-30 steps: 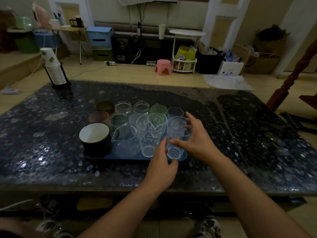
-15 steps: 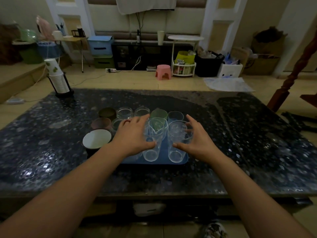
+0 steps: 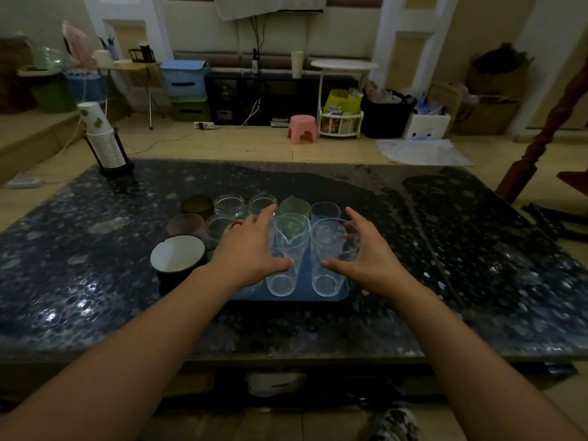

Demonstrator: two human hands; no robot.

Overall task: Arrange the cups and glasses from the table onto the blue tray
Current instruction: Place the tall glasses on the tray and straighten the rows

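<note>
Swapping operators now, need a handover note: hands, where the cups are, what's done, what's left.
Left hand: open, spread over the tray's middle, thumb by the spouted clear glass; grips nothing.
Right hand: open, fingers cupped around the tall clear glass at the near right; contact unclear.
Blue tray: crowded with clear glasses, a green cup, brown cups and a white-lined dark mug at the near left.
Done: no cups seen loose on the table.
Left: probably just straighten the near glasses.
</note>
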